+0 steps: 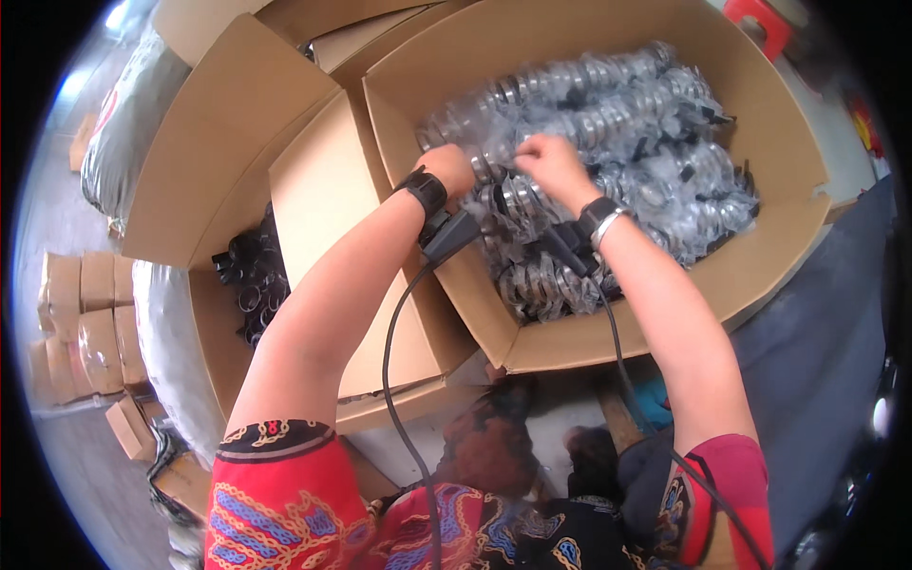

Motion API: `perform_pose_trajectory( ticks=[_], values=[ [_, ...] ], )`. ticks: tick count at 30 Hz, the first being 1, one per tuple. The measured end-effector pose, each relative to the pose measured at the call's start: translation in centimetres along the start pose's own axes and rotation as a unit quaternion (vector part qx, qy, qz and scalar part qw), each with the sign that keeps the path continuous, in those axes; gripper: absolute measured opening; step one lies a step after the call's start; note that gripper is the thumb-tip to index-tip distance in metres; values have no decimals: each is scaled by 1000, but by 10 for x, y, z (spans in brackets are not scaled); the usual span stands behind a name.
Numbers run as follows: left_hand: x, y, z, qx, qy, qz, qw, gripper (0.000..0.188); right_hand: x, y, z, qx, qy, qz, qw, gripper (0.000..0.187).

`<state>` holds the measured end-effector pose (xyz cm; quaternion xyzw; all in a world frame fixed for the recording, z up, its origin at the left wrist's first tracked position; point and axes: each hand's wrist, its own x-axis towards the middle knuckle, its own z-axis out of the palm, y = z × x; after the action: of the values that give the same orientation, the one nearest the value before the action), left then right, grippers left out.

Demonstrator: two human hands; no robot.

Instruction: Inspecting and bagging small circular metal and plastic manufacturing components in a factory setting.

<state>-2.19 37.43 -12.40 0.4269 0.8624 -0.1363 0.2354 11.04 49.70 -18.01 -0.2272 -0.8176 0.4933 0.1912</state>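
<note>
Both of my hands are over a large open cardboard box (pixel 570 356) packed with rows of round, silver-rimmed pieces in clear plastic wrap (pixel 655 190). At the box's left side, my left hand (pixel 448 169) is curled closed beside the end of one row; its fingertips are hidden. A little to the right, my right hand (pixel 556 169) is pinched, thumb against fingers, just above the wrapped pieces. Whatever the pinch holds is too small or blurred to name. Each wrist wears a black strap with a small cabled device.
Left of this box stands another open carton (pixel 223 351) with loose black ring-like parts (pixel 255 285), partly covered by a cardboard flap (pixel 323 190). Small brown cartons (pixel 85 323) are stacked at the far left beside pale sacks (pixel 138 123). A red stool (pixel 760 24) is at the top right.
</note>
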Motion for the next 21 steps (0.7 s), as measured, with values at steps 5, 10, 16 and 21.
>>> perform_pose_trajectory(
  ticks=[5,10,16,21],
  values=[
    [29,9,33,146,-73,9,987,28,8,38,-22,-223,-72,198,952,33],
    [32,23,43,17,-41,-32,999,29,-10,53,-6,-191,-148,212,947,47],
    [53,19,60,24,-96,-75,992,35,-15,30,14,-190,-242,229,924,51],
    [51,41,60,-204,-94,-143,964,36,-26,52,18,-167,-187,190,949,41]
  ],
)
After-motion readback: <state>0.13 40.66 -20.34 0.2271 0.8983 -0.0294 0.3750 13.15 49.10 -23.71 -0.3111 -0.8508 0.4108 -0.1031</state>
